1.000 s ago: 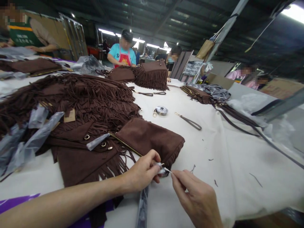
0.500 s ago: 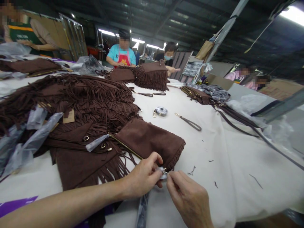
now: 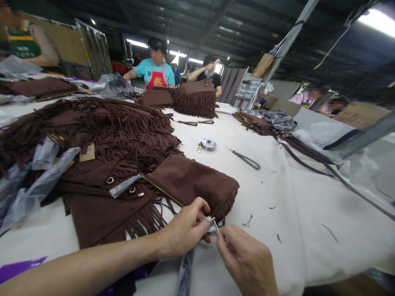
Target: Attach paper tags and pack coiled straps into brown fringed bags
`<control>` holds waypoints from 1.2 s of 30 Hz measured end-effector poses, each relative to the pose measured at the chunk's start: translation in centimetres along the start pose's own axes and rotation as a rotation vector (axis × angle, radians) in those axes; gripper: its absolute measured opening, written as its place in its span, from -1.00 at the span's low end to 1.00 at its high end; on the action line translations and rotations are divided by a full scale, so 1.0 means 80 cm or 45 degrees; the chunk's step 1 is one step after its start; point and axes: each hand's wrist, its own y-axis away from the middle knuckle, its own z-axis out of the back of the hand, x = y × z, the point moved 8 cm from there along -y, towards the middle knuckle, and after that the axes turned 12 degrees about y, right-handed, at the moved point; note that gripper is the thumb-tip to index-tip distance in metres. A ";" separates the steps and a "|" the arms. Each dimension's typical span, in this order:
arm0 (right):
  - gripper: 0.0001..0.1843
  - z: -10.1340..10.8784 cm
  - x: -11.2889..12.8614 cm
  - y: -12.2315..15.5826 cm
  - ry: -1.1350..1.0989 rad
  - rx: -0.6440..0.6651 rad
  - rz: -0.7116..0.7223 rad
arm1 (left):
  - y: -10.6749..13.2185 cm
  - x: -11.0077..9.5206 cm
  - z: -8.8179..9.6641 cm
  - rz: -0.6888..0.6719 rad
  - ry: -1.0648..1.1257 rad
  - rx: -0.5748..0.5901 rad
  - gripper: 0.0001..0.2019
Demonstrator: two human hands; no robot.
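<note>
My left hand (image 3: 185, 230) is closed, pinching a small pale wrapped piece (image 3: 209, 222) at the end of a grey strap (image 3: 185, 269) that runs down to the table's near edge. My right hand (image 3: 247, 261) is closed too, its fingertips pinched on the same small piece from the right. Both hands meet just in front of a brown suede fringed bag (image 3: 191, 183) lying flat on the white table (image 3: 293, 197). What exactly the tiny piece is cannot be made out.
A heap of brown fringed bags (image 3: 92, 127) with grey plastic wrappers (image 3: 46, 172) fills the left. A strap (image 3: 243, 158) and a tape roll (image 3: 209, 144) lie mid-table; more straps (image 3: 308, 150) and plastic at the right. Other people work at the far side (image 3: 154, 70).
My right hand has closed in from slightly apart onto the small piece held by my left hand. The view has shifted a little; far workers moved their arms.
</note>
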 end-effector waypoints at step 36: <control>-0.57 -0.033 -0.028 0.023 -0.257 0.072 -0.343 | -0.002 -0.012 -0.003 -0.115 -0.497 0.010 -0.85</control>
